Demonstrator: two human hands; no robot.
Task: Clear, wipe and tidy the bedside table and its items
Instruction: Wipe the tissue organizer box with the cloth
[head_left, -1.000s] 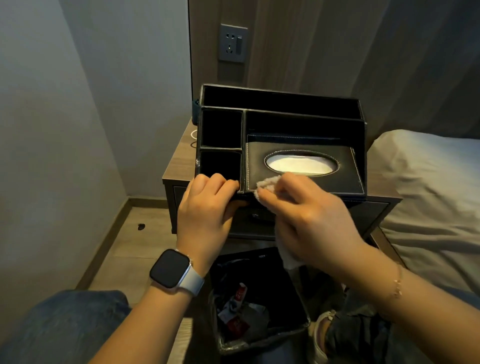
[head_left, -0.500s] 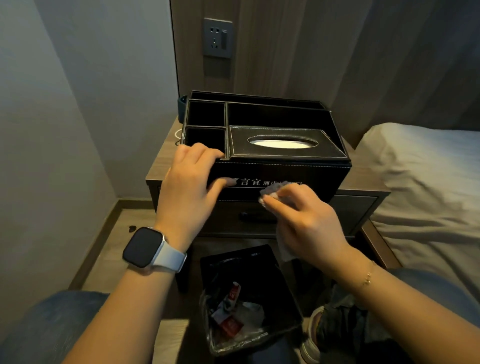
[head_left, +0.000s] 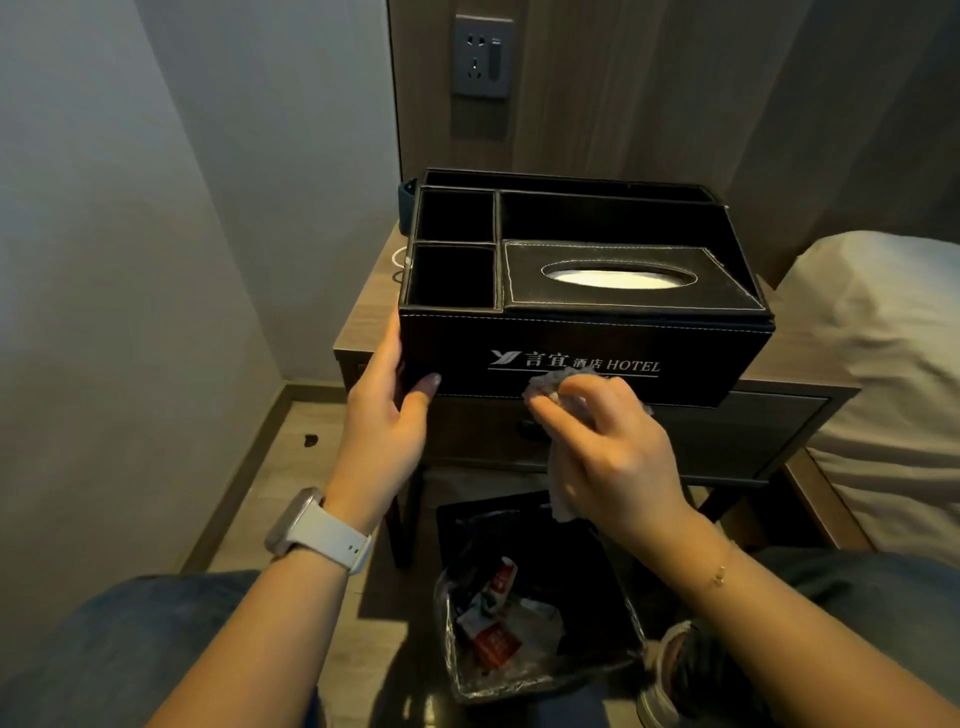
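Pinching a crumpled white wipe (head_left: 558, 395), the right hand (head_left: 613, 447) presses it against the front face of the black organizer box (head_left: 582, 358), just under the printed hotel lettering; the grip is closed on the wipe, whose loose tail hangs below the palm. Beside this grip, toward the person's left, the left hand (head_left: 384, 410) clasps the box's near left corner, thumb on the front face and fingers round the side wall, most of them hidden. A pale watch (head_left: 317, 530) sits on the left wrist and a thin bracelet (head_left: 719, 571) on the right. Above the 2 grips, the box top shows 2 small square compartments, 2 long ones behind, and a tissue slot (head_left: 618, 275) with white tissue inside. The box stands on the wooden tabletop (head_left: 363, 317), overhanging a drawer front (head_left: 727, 436). Below the wiping grip, a lined black bin (head_left: 540, 603) on the floor holds wrappers. Beyond the right hand lies a bed (head_left: 878, 374); above the box, a wall socket (head_left: 480, 62).
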